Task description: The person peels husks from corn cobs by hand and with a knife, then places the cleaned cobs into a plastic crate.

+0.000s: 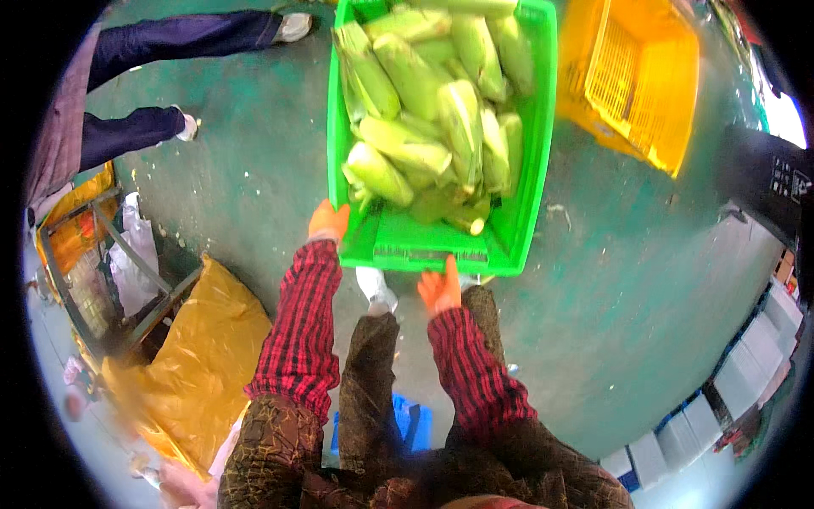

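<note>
In front of me is a bright green plastic crate [527, 229] heaped with ears of corn [462, 131] in pale green husks. The near end of its floor shows bare between the corn and the rim. My left hand [329, 222], in an orange glove, grips the crate's left side close to the near corner. At the near rim, right of its middle, my right hand [439, 288] has hold of the edge, also in an orange glove. Some fingers of both hands are hidden behind the crate wall. Red-and-black checked sleeves cover my forearms.
A yellow slatted crate [632, 85] lies to the right of the green one. Another person's legs [178, 47] are at upper left. Left of me are a metal frame [127, 246] and a yellow sack [203, 339]. Behind my legs sits something blue [413, 424]. Pale boxes [750, 365] line the right.
</note>
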`<state>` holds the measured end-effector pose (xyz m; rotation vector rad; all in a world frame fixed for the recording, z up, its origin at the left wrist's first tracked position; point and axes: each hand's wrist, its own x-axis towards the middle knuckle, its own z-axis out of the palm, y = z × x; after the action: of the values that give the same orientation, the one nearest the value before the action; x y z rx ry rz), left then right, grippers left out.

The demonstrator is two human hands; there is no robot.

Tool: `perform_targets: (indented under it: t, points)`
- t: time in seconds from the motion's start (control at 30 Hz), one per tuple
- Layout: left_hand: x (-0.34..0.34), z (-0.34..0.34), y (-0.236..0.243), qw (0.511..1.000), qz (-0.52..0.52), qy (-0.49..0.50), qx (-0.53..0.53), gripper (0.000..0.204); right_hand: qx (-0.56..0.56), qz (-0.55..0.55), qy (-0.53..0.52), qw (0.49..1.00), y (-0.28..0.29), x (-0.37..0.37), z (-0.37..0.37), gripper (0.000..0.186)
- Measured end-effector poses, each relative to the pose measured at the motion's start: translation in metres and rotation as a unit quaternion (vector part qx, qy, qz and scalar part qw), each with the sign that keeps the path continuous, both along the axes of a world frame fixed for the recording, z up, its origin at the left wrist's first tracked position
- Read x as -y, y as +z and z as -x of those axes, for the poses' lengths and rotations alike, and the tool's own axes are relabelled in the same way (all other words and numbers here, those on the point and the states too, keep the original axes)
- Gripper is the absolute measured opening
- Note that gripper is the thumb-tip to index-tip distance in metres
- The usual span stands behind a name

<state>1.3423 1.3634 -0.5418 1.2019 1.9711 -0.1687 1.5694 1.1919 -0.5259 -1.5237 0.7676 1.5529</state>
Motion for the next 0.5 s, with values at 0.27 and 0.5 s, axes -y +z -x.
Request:
perform_targets:
  t: [0.27, 0.5]
  points:
    - [0.002, -0.005, -0.003, 0.998, -0.061, 0.026, 0.021, 0.044, -0.003, -0.143, -0.175, 0.974, -0.021, -0.027, 0.012, 0.021]
    - [0.032, -0.003, -0.017, 0.997, -0.058, 0.036, 0.023, 0.046, -0.036, -0.164, -0.103, 0.98, -0.012, -0.017, -0.012, 0.023]
